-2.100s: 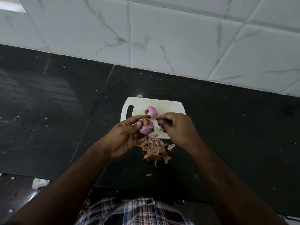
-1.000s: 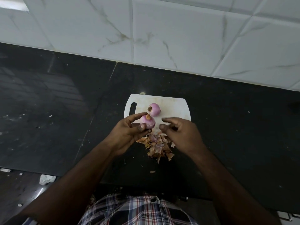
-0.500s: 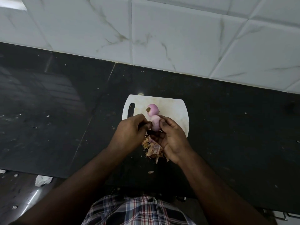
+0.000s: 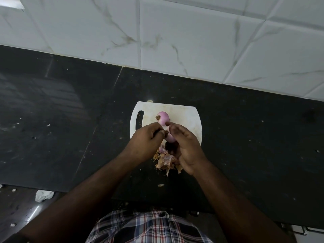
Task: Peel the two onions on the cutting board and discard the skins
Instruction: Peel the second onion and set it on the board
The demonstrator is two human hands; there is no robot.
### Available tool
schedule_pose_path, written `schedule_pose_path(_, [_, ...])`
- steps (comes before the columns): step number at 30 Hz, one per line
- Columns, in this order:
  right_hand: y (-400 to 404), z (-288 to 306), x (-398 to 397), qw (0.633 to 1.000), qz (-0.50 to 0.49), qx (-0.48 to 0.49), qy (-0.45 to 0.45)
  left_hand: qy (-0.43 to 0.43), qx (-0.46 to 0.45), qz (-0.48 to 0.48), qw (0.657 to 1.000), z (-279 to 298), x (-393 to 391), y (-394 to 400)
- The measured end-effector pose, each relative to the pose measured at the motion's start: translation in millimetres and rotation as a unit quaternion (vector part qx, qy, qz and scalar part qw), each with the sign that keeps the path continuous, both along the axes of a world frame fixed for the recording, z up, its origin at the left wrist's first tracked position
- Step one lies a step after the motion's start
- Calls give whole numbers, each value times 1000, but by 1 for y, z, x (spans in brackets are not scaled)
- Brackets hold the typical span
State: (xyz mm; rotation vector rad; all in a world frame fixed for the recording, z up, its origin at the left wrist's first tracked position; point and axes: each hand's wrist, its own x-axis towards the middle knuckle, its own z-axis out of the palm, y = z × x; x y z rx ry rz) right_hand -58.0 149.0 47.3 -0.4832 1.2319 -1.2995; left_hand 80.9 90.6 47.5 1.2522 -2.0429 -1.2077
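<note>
Count on the counter: onions, board, skins, hands

Two onions: one peeled onion (image 4: 163, 118) lying on the board, one held onion (image 4: 169, 137) between the hands; one white cutting board (image 4: 185, 118); one heap of skins (image 4: 164, 159), pieces too many and tangled to count; one stray skin flake (image 4: 160, 185) apart from it; two hands: left hand (image 4: 146, 142), right hand (image 4: 185, 146); one crumpled white scrap (image 4: 43, 195) on the floor

A black stone desk (image 4: 245, 137) runs along a white tiled wall. On it lies a white cutting board (image 4: 185, 116), and a heap of onion skins (image 4: 164, 159) sits at the board's near edge. Small pale flecks dot the dark surface.
</note>
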Motion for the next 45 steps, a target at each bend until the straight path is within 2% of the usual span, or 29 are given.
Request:
schedule_pose_path(4, [-4,-2,15,998,-58,13,-31,17,3,34,999,0,-4,2])
schedule_pose_path(10, [-7,2,11,989,-79,84,-97,60,41,63,995,-6,0,5])
schedule_pose_path(13, [-7,3,2,990,-66,94,-78,1,33,37,999,-10,7,-1])
schedule_pose_path(20, [-4,-1,5,995,-21,97,14,-75,-105,-40,991,-3,0,-1])
schedule_pose_path(22, [-2,-6,6,995,-17,92,31,-87,-98,-51,990,-8,-2,0])
schedule_pose_path(24, [-5,-17,-3,991,-27,94,94,-76,-55,-17,995,-16,1,1])
schedule_pose_path(27, [-19,-36,-36,961,-64,124,237,-76,9,36,996,-27,11,1])
schedule_pose_path(30, [-40,-51,-67,904,-15,126,409,-145,22,25,989,-38,18,-4])
schedule_pose_path(33, [-65,-64,-79,838,44,83,537,-148,13,11,989,-49,20,-10])
schedule_pose_path(37, [-89,-81,-85,793,68,59,603,-185,-3,-21,982,-59,24,-12])
schedule_pose_path(40, [-94,-84,-86,803,73,48,589,-213,-17,-16,977,-64,27,-15])
schedule_pose_path(42, [-84,-80,-84,805,49,34,590,-226,-48,-9,973,-66,29,-17])
schedule_pose_path(45, [-45,-75,-74,771,-47,-3,635,-221,-110,-2,969,-68,27,-20])
